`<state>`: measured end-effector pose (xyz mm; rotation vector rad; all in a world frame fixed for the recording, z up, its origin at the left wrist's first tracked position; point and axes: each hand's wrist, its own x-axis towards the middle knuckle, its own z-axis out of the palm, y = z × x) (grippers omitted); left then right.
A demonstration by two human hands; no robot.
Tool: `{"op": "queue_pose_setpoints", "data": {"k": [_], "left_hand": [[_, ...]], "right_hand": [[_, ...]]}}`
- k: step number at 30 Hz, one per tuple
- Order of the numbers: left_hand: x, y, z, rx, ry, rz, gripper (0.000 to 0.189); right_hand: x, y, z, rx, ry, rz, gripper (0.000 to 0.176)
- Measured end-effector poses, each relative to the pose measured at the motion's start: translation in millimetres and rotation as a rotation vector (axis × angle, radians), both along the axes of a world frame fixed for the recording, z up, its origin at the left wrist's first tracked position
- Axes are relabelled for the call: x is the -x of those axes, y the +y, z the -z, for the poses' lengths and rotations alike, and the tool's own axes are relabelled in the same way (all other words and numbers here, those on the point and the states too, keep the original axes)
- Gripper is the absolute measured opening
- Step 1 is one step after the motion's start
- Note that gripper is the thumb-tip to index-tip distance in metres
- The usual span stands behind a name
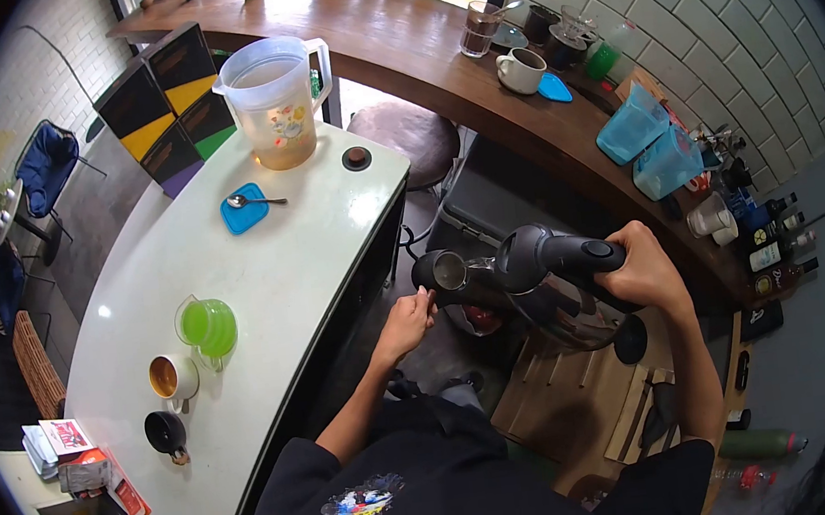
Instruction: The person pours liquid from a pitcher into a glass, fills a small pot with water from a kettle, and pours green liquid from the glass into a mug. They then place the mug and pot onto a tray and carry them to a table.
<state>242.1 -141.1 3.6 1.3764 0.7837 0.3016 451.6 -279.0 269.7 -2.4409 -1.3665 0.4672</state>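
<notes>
My right hand [643,268] is wrapped round the black handle of an electric kettle [561,314], which is tipped to the left. A clear stream of water [480,263] runs from its spout toward a small dark cup [431,269]. My left hand [408,324] has its fingers closed on this cup, holding it in the air beyond the white counter's edge. The inside of the cup looks greyish, and I cannot make out its contents clearly.
On the white counter [267,303] stand a plastic pitcher [277,96], a blue lid [244,211] with a spoon [261,201], a glass of green liquid [209,327], a mug [173,377] and a black cup [163,431]. A wooden bar [423,65] holds mugs, blue containers and bottles.
</notes>
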Motion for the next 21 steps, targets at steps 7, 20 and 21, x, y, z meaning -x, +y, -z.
{"op": "queue_pose_setpoints", "data": {"k": [7, 20, 21], "left_hand": [[-9.7, 3.2, 9.1, -0.027, -0.013, 0.020, 0.055], [-22.6, 9.7, 10.8, 0.069, -0.058, 0.032, 0.053], [-23.3, 9.7, 10.8, 0.080, -0.056, 0.033, 0.053]], "right_hand": [[-6.1, -0.1, -7.8, 0.034, -0.029, 0.014, 0.020], [-12.3, 7.1, -12.3, 0.115, -0.031, 0.046, 0.021], [-14.5, 6.9, -9.5, 0.099, -0.042, 0.034, 0.022]]}}
